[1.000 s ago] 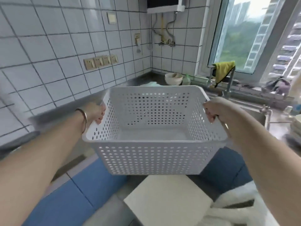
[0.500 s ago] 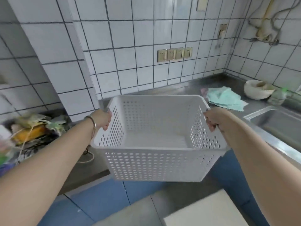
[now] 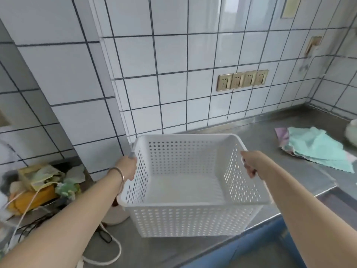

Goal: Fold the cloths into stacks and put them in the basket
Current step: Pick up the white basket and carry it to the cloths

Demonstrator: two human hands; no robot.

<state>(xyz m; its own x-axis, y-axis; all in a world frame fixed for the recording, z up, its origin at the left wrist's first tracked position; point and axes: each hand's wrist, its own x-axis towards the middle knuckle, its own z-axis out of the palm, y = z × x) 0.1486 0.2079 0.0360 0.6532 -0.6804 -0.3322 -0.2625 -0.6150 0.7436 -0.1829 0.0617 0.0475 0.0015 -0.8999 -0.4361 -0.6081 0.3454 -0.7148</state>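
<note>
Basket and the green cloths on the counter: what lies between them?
Head view: only bare steel counter lies between the basket and the cloths.

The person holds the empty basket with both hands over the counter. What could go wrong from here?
The basket hangs near the counter's front edge; set down there, it might tip off. To its left lies clutter with a white cord, which the basket could land on or snag. The cloths lie apart at the right, still unfolded.

Head camera, looking forward and down, close over counter (image 3: 270, 132)
</note>
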